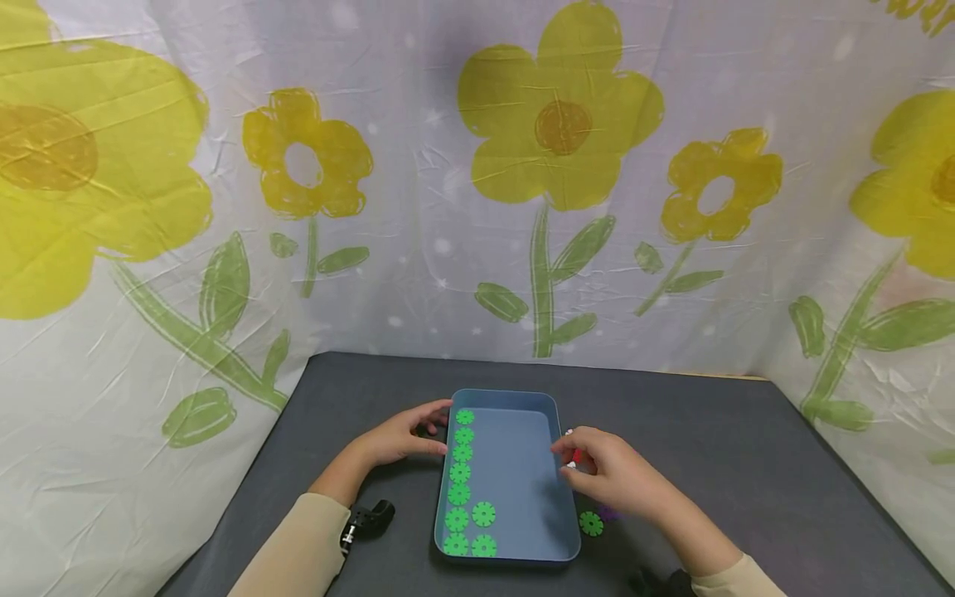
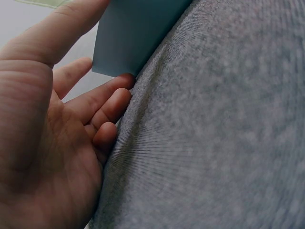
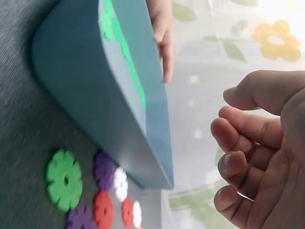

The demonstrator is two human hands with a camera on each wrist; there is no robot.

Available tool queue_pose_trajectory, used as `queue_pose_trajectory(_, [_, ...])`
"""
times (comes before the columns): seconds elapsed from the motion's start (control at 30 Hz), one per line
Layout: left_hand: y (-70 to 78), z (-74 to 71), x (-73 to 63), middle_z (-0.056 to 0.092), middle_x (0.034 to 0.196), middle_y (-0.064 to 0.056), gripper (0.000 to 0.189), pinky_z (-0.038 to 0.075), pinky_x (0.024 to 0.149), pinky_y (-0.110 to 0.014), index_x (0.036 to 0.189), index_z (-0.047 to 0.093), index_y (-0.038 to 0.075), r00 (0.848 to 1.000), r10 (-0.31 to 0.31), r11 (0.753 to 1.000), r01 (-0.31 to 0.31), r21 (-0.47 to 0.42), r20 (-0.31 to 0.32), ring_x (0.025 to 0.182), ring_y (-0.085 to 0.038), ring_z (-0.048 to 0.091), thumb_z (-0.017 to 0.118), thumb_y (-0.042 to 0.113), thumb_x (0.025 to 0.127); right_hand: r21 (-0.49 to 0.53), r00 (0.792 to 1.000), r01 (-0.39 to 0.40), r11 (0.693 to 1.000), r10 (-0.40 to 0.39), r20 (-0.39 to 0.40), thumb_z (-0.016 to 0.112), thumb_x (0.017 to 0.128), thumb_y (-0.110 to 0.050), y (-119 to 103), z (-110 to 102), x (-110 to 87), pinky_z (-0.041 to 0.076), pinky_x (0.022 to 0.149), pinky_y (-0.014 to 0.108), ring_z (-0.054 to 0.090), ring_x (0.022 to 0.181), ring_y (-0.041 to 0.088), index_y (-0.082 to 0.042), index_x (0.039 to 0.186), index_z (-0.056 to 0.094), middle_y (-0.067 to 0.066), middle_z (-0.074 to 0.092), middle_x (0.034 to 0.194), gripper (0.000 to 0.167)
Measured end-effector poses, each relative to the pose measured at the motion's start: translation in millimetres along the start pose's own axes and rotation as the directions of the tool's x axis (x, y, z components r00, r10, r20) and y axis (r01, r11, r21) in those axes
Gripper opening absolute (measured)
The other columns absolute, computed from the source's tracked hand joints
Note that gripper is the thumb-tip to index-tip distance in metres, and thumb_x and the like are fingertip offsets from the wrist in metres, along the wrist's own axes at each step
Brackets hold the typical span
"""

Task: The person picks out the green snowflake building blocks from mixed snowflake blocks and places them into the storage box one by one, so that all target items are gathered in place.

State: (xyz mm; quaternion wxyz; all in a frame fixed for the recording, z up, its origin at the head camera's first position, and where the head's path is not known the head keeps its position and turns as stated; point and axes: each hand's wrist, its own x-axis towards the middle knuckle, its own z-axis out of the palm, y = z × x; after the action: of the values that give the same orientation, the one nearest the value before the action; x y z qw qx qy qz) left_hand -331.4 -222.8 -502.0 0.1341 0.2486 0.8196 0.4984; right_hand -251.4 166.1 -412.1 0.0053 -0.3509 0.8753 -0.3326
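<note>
A blue-grey rectangular tray [image 1: 522, 481] lies on the dark table. Inside it, green notched plastic discs [image 1: 460, 473] form a column along the left wall, with two more beside the near end. My left hand [image 1: 406, 435] rests against the tray's left side, thumb and fingers spread. Above the right rim hovers my right hand [image 1: 615, 473], its fingers loosely bent; the right wrist view shows nothing between them. On the table by the tray's right side lie a green disc [image 3: 64, 180], purple discs [image 3: 103, 171], red discs [image 3: 103, 210] and white discs [image 3: 121, 183].
The dark cloth-covered table [image 1: 388, 381] reaches back to a pale curtain [image 1: 418, 274] printed with yellow flowers. A black strap device [image 1: 369, 521] sits at the left wrist. Another dark device [image 1: 660, 580] shows near the right wrist.
</note>
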Motion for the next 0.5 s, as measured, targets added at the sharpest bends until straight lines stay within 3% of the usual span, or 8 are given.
queue_pose_trajectory(0.23, [-1.1,-0.3,0.9,0.053,0.145,-0.014,0.084,0.042,0.090,-0.045,0.162,0.032,0.012,1.000,-0.002,1.000,0.002,0.002,-0.001,0.115,-0.027,0.050,0.079,0.027,0.094,0.021,0.998,-0.060,0.998,0.060,0.002,0.075,0.094,-0.013,14,-5,-18.2,0.046,0.060,0.027,0.045,0.057,0.004,-0.014,0.105,0.070,-0.009,0.061,0.091,0.012])
queue_pose_trajectory(0.5, [0.9,0.9,0.2,0.052,0.146,-0.014,0.084,0.042,0.091,-0.045,0.162,0.032,0.012,1.000,-0.014,1.000,0.014,-0.006,-0.004,0.115,-0.027,0.050,0.079,0.026,0.094,-0.013,0.985,-0.153,0.988,0.153,0.079,0.076,0.093,-0.016,35,-4,-35.9,0.047,0.060,0.027,0.050,0.062,0.006,-0.013,0.099,0.072,-0.010,0.059,0.084,0.008])
